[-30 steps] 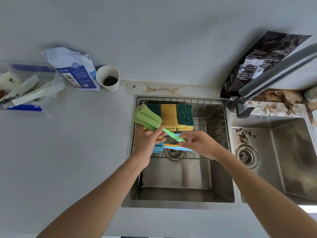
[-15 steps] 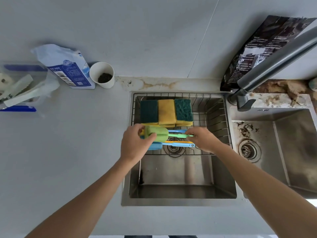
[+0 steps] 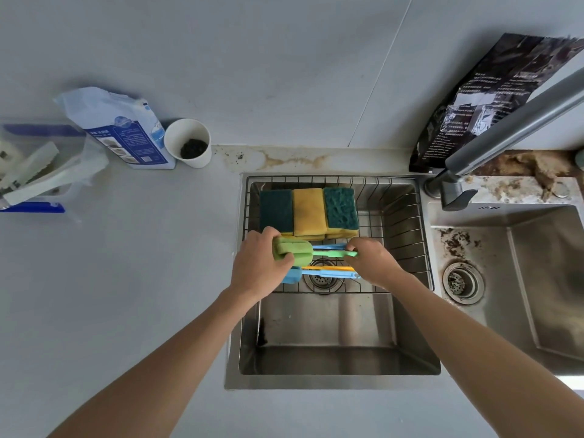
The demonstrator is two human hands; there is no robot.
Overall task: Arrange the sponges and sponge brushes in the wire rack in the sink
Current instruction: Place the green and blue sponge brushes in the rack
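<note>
Both forearms came in from the bottom edge and met over the wire rack (image 3: 407, 216) sitting in the left sink (image 3: 335, 358), wrists bent down a bit. The left hand (image 3: 257, 268) was curled snug around the foam head of the green sponge brush (image 3: 292, 249), thumb under it and fingers over the top, while the right hand (image 3: 373, 263) was pinched closed on the far end of that same brush's handle, so the brush lay level across the rack, held at both ends. Right under it were more sponge brushes lying the same way: I could make out two blue handles (image 3: 328, 275) and a yellow one (image 3: 328, 268), but the hands covered parts of them, so the full count wasn't clear. At the back of the rack, three sponges (image 3: 309, 211) were packed side by side, touching: dark green face, yellow face, green face. A paper cup (image 3: 188, 142) was off on the counter.
</note>
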